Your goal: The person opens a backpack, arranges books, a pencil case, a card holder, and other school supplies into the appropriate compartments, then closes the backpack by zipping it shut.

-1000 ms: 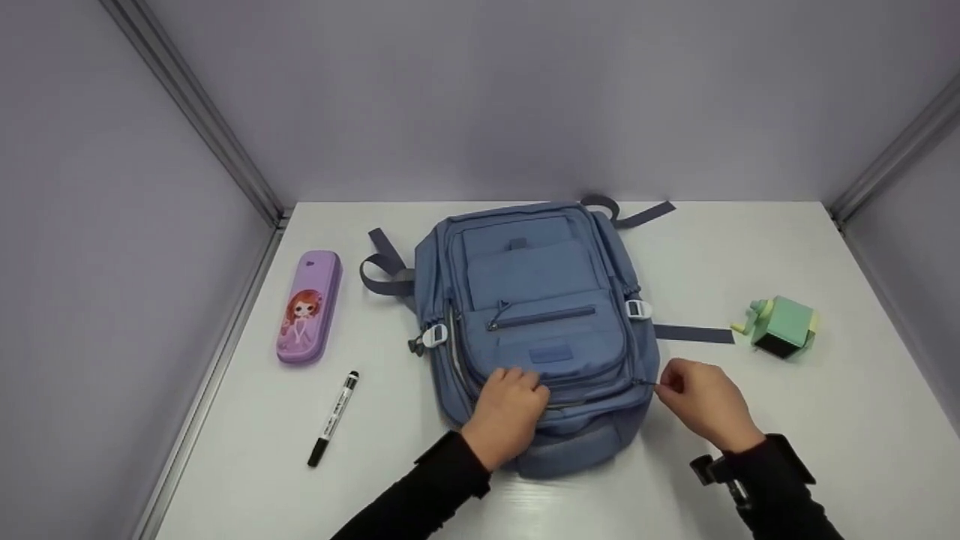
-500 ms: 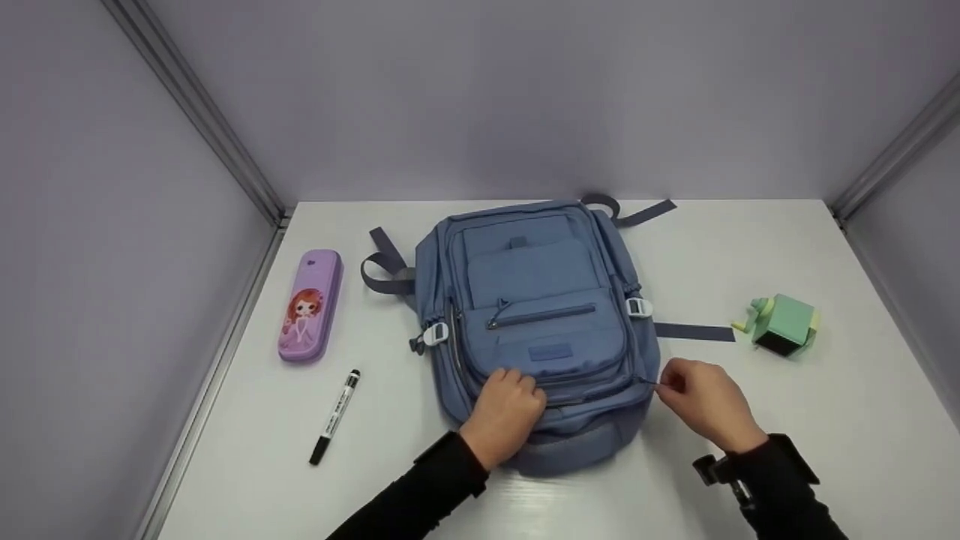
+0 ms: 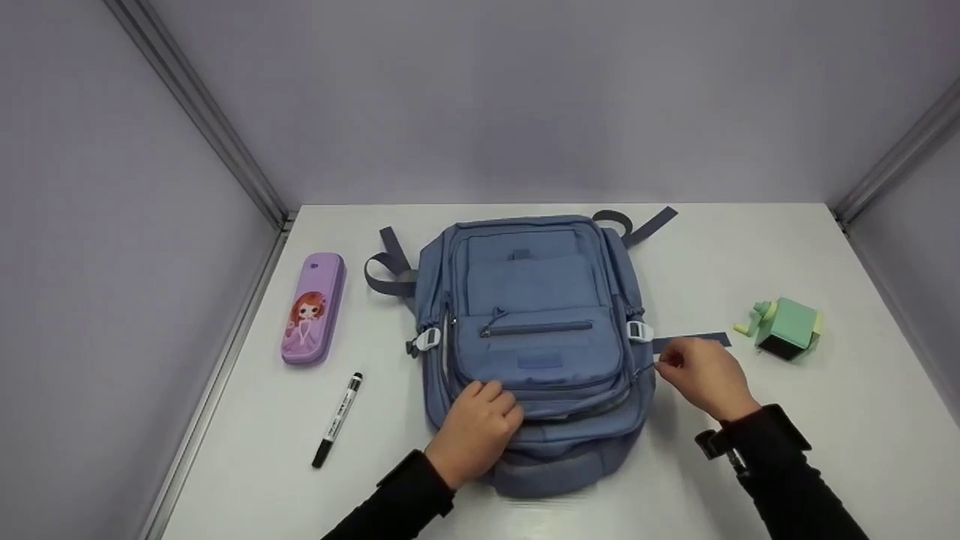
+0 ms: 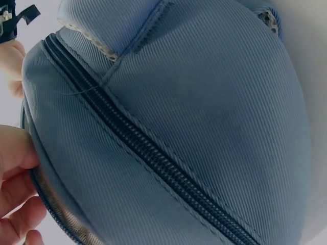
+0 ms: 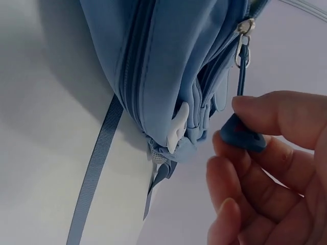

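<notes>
A blue backpack point(image 3: 536, 289) lies front side up on the white table. At its lower front, my left hand point(image 3: 476, 427) grips the fabric edge beside an open zipper. In the left wrist view, the fingers point(image 4: 18, 153) hold that edge, and a second, closed zipper point(image 4: 148, 148) runs across the bag. My right hand point(image 3: 709, 379), off the bag's right side, pinches a dark blue zipper pull point(image 5: 242, 135) between thumb and fingers. Its cord runs taut to a metal slider point(image 5: 246, 26) on the bag.
Left of the bag lie a purple pencil case point(image 3: 313, 309) with a cartoon girl and a black-and-white marker point(image 3: 337, 420). A green toy-like box with a crank point(image 3: 787, 326) stands at the right. Loose straps point(image 3: 390, 270) stick out from the bag; grey walls surround the table.
The backpack has shifted slightly toward me and turned a little. My left hand has moved left and nearer; my right hand, still pinching the zipper pull, has moved slightly away from me.
</notes>
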Demonstrator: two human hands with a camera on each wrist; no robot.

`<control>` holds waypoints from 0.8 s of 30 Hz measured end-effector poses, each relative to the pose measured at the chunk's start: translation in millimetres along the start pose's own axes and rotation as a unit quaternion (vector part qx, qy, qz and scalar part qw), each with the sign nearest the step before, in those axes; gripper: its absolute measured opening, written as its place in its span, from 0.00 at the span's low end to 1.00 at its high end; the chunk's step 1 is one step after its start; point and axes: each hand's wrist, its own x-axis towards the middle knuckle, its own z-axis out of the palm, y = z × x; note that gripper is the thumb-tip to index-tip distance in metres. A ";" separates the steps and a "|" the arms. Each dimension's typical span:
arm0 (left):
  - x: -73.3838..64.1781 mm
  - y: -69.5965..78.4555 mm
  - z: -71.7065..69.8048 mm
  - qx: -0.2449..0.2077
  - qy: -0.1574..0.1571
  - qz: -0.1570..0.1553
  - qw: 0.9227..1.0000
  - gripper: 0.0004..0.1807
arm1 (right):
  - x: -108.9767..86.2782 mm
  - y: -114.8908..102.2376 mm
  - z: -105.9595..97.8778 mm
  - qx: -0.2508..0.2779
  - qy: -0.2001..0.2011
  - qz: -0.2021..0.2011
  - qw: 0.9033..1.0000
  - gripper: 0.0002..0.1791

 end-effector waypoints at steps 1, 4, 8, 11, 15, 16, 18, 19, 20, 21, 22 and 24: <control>-2.2 -0.8 -0.8 -0.003 -0.001 -0.001 1.000 0.07 | 4.2 0.5 0.1 -0.004 0.000 -0.004 1.000 0.03; -7.0 -2.5 -1.6 -0.007 -0.002 -0.005 1.000 0.07 | 17.3 2.9 0.2 -0.012 -0.005 -0.010 1.000 0.04; -10.4 -3.9 -1.3 -0.011 0.004 -0.007 1.000 0.08 | 36.4 5.5 -3.3 -0.022 -0.018 -0.011 1.000 0.05; -12.6 -4.7 -1.4 -0.013 0.011 -0.010 1.000 0.09 | 51.4 6.8 -8.0 -0.034 -0.014 -0.019 0.999 0.05; -15.5 -5.8 -1.9 -0.018 0.020 -0.014 1.000 0.11 | 71.6 6.1 -11.0 -0.057 0.004 -0.039 0.998 0.06; -16.0 -6.0 -2.2 -0.019 0.022 -0.015 0.999 0.11 | 76.7 5.2 -10.8 -0.061 0.009 -0.043 0.997 0.07; -16.6 -6.5 -2.5 -0.021 0.024 -0.017 0.999 0.11 | 87.0 3.7 -9.7 -0.067 0.019 -0.046 0.997 0.07; -16.8 -6.6 -2.6 -0.022 0.025 -0.018 0.999 0.11 | 92.2 3.5 -8.8 -0.070 0.026 -0.044 0.996 0.08; -17.0 -6.7 -2.7 -0.023 0.026 -0.020 0.999 0.11 | 97.2 3.5 -7.7 -0.071 0.035 -0.040 0.996 0.08; -17.1 -6.7 -2.8 -0.022 0.026 -0.021 0.999 0.11 | 101.6 3.3 -6.5 -0.072 0.044 -0.035 0.996 0.07; -17.2 -6.7 -3.0 -0.022 0.027 -0.022 0.999 0.11 | 105.7 3.5 -5.1 -0.073 0.056 -0.028 0.995 0.07; -17.5 -6.6 -2.9 -0.022 0.027 -0.023 0.999 0.11 | 112.2 3.7 -2.1 -0.072 0.080 -0.012 0.994 0.06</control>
